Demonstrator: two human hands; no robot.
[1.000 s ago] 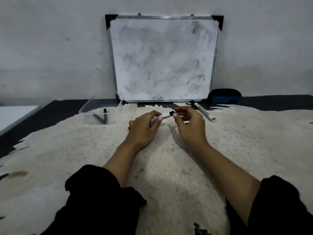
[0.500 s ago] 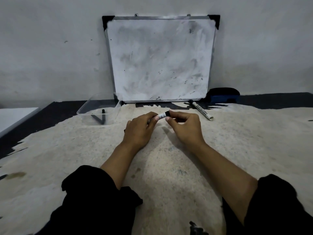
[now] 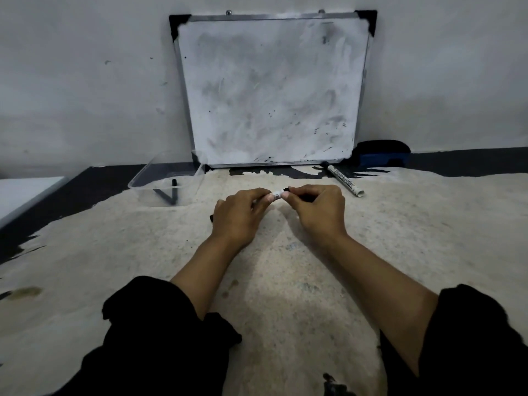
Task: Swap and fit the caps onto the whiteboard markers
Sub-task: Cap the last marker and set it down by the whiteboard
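Note:
My left hand (image 3: 238, 215) grips a white-barrelled whiteboard marker (image 3: 276, 194); only a short stretch of barrel shows between my two hands, and its black tail pokes out at my left wrist. My right hand (image 3: 320, 211) is closed on a black cap (image 3: 286, 190) that meets the marker's end. A second white marker (image 3: 345, 181) lies on the table to the right, below the whiteboard's lower right corner, apart from both hands.
A smudged whiteboard (image 3: 271, 90) leans on the wall at the back. A clear plastic tub (image 3: 165, 182) with dark marker parts inside stands at the back left. A blue-and-black eraser (image 3: 381, 156) sits at the back right. Worn pale table surface (image 3: 285, 295) stretches in front.
My hands have come closer together: the cap in my right hand has slid onto the marker's end, and less white barrel shows between them than a second ago.

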